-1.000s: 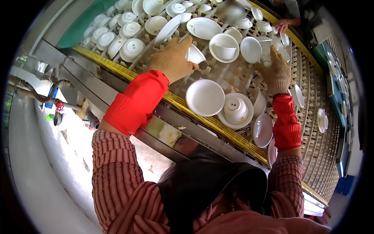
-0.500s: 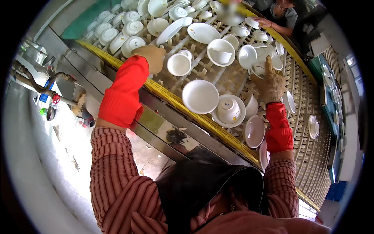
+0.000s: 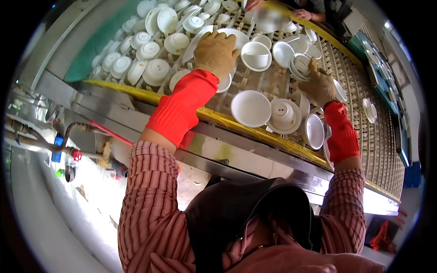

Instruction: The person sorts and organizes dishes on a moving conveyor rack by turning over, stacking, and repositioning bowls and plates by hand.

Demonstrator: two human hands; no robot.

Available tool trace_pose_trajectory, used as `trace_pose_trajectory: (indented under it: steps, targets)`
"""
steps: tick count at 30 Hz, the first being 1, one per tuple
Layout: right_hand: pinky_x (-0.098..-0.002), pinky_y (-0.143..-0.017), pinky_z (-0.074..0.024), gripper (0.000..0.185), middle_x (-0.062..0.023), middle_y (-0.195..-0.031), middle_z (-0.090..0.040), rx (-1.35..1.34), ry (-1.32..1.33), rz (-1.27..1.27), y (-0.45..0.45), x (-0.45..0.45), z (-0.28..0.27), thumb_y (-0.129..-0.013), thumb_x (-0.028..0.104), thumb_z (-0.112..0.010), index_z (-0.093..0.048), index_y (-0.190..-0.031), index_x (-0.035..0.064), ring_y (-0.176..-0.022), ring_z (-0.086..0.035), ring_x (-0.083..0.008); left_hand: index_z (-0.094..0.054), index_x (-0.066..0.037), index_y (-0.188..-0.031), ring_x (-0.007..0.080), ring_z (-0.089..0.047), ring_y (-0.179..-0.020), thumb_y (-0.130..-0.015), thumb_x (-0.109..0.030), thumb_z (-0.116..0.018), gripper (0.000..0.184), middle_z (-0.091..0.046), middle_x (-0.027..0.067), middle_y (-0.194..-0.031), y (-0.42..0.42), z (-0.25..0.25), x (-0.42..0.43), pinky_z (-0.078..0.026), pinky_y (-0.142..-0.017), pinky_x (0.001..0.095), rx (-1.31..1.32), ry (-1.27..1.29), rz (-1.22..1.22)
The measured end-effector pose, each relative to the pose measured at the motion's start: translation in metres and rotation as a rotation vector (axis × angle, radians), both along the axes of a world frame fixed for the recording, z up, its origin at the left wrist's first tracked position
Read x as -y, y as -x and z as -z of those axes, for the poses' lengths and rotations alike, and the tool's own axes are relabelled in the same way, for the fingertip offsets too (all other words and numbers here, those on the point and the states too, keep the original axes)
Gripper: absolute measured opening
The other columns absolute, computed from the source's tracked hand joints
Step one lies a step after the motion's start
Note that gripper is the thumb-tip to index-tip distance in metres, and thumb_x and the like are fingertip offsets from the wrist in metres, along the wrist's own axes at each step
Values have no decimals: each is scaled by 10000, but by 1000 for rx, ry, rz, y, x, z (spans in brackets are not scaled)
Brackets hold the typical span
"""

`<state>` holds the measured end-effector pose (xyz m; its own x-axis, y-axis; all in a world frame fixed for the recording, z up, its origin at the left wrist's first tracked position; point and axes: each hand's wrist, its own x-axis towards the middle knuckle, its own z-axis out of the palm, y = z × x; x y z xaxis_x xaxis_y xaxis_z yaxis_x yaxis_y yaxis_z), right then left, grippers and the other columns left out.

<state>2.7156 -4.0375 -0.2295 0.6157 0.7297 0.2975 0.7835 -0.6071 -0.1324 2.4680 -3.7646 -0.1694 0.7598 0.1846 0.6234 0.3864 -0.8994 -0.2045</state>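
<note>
My left hand [image 3: 216, 53], in a tan glove with a red cuff, is over white oval plates [image 3: 236, 35] in the upper middle, back of the hand up. Its thumb stands apart from the fingers; the fingertips are partly hidden. My right hand [image 3: 318, 85], gloved alike, has its thumb and fingers at the edge of nested small white bowls [image 3: 300, 66]. Between the hands sit a bowl holding a cup [image 3: 256, 59] and a white bowl on its side [image 3: 283, 54]. Nearer me are a large white bowl [image 3: 251, 108] and an upturned cup on a dish [image 3: 283, 114].
Many white dishes [image 3: 155, 73] stand among the pegs of the rack-like belt [image 3: 359, 132]. A yellow rail [image 3: 227, 119] edges it on my side. Another person's hand [image 3: 302, 14] is at the far rail. Dishes line a green shelf [image 3: 384, 75] at right.
My left hand has moved right, from the dishes near the left rail to the oval plates. My right hand stays by the small bowls. The view has shifted, and the other person's hands have moved.
</note>
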Motion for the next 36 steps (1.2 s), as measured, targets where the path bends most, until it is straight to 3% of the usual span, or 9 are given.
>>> trace_pose_trajectory:
  steps: [9, 10, 13, 14, 17, 19, 24, 27, 36]
  targets:
    - [-536, -1197, -489, 1003, -257, -1107, -806, 66, 152, 111, 10, 11, 14, -929, 389, -794, -291, -1757, 132, -1133, -760, -421, -771, -45, -1216, 423, -732, -1206, -1124, -313, -470, 414, -782, 217, -1243, -82, -46, -224, -553, -1047, 556, -563, 247, 60]
    - [-536, -1198, -468, 723, -209, -1025, -820, 196, 51, 125, 0, 5, 29, -943, 384, -763, -567, -1603, 160, -1002, -777, -393, -763, -46, -1219, 420, -730, -1210, -1117, -301, -484, 392, -778, 216, -1259, -80, -42, -231, -556, -1046, 534, -548, 375, 80]
    - [-556, -1176, -465, 381, -198, -1068, -817, 242, 30, 96, -32, -12, 52, -973, 366, -715, -796, -1285, 163, -994, -774, -381, -743, -67, -1222, 406, -726, -1218, -1091, -239, -537, 299, -773, 208, -1267, -75, -32, -241, -570, -1041, 469, -457, 715, 72]
    - [-568, -1070, -532, 267, -187, -1073, -811, 320, -103, 114, -35, -15, 59, -1013, 344, -660, -840, -1025, 147, -986, -769, -399, -747, -75, -1239, 391, -724, -1220, -1093, -269, -547, 314, -773, 207, -1258, -83, -29, -258, -564, -1051, 458, -549, 541, 133]
    - [-552, -959, -588, 319, -199, -1052, -805, 40, -131, 318, -47, -21, 65, -1041, 378, -623, -829, -1070, 136, -991, -764, -423, -741, -61, -1308, 409, -716, -1215, -1126, -312, -508, 387, -758, 220, -1334, -118, 15, -323, -544, -1076, 470, -682, -55, 326]
    - [-549, -880, -605, 392, -187, -1028, -804, 18, -28, 327, -29, -16, 58, -1069, 451, -593, -815, -1071, 128, -978, -767, -432, -724, -28, -1418, 321, -746, -1174, -1135, -532, -547, 605, -790, 195, -1293, -107, -19, -261, -532, -1032, 416, -361, 710, 27]
    - [-570, -847, -592, 418, -187, -993, -799, 57, -73, 260, -16, 2, 66, -1066, 504, -604, -804, -1086, 137, -942, -767, -432, -756, -95, -1412, 419, -675, -1350, -1041, -583, -577, 638, -711, 223, -1481, -134, 7, -298, -491, -1172, 462, -244, 910, -11]
    - [-559, -850, -598, 345, -179, -987, -796, 27, -107, 245, -7, 7, 60, -1058, 444, -630, -774, -1055, 130, -913, -772, -413, -759, -89, -1413, 443, -652, -1382, -986, -643, -622, 712, -697, 226, -1509, -175, 22, -320, -478, -1192, 472, -290, 533, -290]
    - [-544, -820, -601, 398, -207, -906, -777, -61, -212, 178, 22, 16, 54, -1043, 485, -664, -786, -1064, 106, -871, -762, -431, -709, -81, -1428, 372, -765, -1167, -935, -436, -785, 613, -766, 219, -1342, -99, -50, -127, -594, -1014, 453, -760, 274, 175]
